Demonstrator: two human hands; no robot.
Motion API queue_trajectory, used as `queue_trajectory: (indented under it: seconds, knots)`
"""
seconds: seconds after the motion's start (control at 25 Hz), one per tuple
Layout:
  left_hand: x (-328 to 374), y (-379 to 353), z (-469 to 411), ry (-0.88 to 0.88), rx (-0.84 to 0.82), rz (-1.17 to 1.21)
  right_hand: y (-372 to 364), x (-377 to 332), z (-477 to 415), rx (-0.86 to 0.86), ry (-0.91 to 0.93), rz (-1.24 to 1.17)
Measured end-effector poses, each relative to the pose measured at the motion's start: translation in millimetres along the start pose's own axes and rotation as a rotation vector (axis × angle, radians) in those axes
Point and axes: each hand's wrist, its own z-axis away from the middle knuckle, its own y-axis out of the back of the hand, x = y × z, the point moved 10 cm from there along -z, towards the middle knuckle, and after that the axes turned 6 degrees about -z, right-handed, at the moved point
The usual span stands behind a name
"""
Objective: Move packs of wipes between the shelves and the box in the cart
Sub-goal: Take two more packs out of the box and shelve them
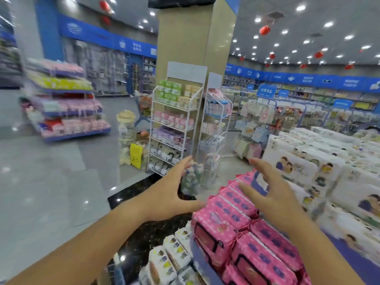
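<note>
Packs of wipes (236, 208) in pink wrappers are seen in the head view, stacked in rows on a blue-edged shelf (200, 258) and running from 5 o'clock toward the middle of the picture. A lower tier of white packs (174, 254) printed with small figures is seen at 6 o'clock, just beside the pink stack.

The left hand (172, 190) is held just below the middle of the picture, at 9 o'clock from the far end of the pink rows. Its fingers are stretched out and spread, the thumb is pointed toward the packs, and nothing is held in it. The right hand (273, 194) is held over the far end of the pink rows, with the fingers likewise straight and spread and nothing gripped. Whether the packs are touched by it cannot be told.

Large white bundles (298, 167) printed with cartoon people are piled at 3 o'clock. A white wire rack (174, 124) filled with small coloured packs is stood at 12 o'clock from the hands, against a tan pillar (185, 38). A blurred shelf unit (65, 103) of pastel goods is seen at 9 o'clock on the grey floor (41, 182).
</note>
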Motion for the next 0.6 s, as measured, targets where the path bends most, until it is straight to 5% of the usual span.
queue_trajectory:
  seconds: [0.36,0.6]
  knots:
    - [-244,71,297,0.654,0.193,0.049,-348,-3,92,-0.64,-0.137,-0.319]
    - [-406,60,439,0.973,0.181,0.183,-555,28,174,-0.819,-0.38,-0.322]
